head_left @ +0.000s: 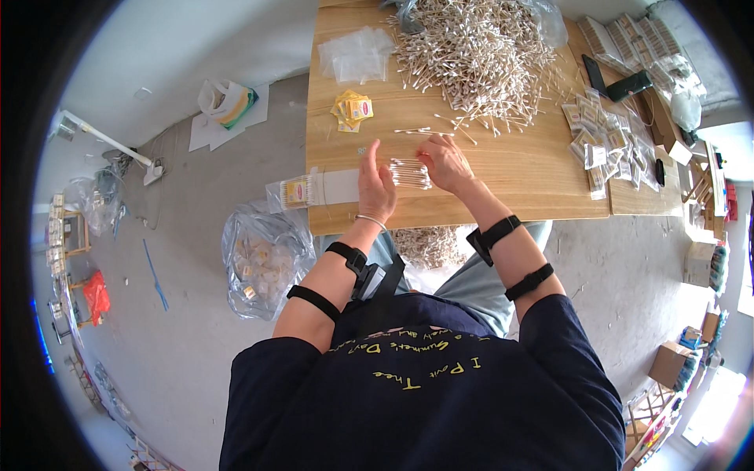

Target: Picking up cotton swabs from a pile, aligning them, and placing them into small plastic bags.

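A neat row of cotton swabs lies side by side on the wooden table, between my hands. My left hand stands at the row's left end, fingers straight and thumb raised, with its palm side toward the swabs. At the right end, my right hand has its fingers bent together against the row; what its fingertips pinch, if anything, is hidden. To the left of my left hand is a white flat strip. Beyond it, a clear packet of swabs with a yellow label reaches past the table's left edge.
A large heap of loose swabs covers the far table. Clear bags and yellow cards lie far left. Filled packets are piled right. A clear sack of packets stands on the floor; more swabs sit below the table edge.
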The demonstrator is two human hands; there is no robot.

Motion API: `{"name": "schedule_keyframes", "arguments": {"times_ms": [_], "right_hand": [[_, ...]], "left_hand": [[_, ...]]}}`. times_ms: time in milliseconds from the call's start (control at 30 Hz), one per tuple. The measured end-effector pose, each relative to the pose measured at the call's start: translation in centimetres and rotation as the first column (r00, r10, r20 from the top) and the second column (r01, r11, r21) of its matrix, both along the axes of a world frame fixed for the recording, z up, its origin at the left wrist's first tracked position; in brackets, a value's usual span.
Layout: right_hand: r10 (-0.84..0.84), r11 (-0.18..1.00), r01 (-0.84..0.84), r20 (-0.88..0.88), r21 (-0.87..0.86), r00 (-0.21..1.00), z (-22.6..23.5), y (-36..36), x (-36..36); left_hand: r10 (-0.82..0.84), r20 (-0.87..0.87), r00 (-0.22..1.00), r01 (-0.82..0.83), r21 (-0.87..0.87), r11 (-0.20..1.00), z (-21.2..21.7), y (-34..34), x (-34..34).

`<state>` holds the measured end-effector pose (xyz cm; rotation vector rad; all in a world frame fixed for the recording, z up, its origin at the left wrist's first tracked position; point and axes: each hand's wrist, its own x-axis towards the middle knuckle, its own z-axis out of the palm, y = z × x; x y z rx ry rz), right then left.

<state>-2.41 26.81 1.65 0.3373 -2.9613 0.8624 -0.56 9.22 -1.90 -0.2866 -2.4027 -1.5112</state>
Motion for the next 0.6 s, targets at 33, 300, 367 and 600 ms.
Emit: {"name": "schedule_keyframes", "arguments": {"times_ms": [33, 300, 367, 600], "right_hand": [[-0.031, 0.998, 0.024, -0.106, -0.064, 0.994, -0.2, 0.1, 0.5], [-0.471, 0.66, 0.309, -0.056, -0.684, 0.881, -2.6, -4.1, 3.4], [-0.461, 0.579, 0.26, -0.047, -0.773, 0.886, -3.0, -5.6, 2.9], [-0.379, 0.616, 0.193, -0.073, -0.763, 0.922, -2.8, -5.7, 1.7]], "left_hand": [[-0.018, -0.007, 1.0, 0.019, 0.09, 0.996, -0.3, -0.1, -0.2], [-0.17, 0.115, 0.979, 0.102, 0.449, 0.888, -0.3, -0.5, -0.3], [-0.218, 0.151, 0.964, 0.123, 0.475, 0.872, 0.1, -0.1, -0.3], [-0.267, 0.185, 0.946, 0.134, 0.525, 0.841, 0.2, -0.6, -0.5]]}}
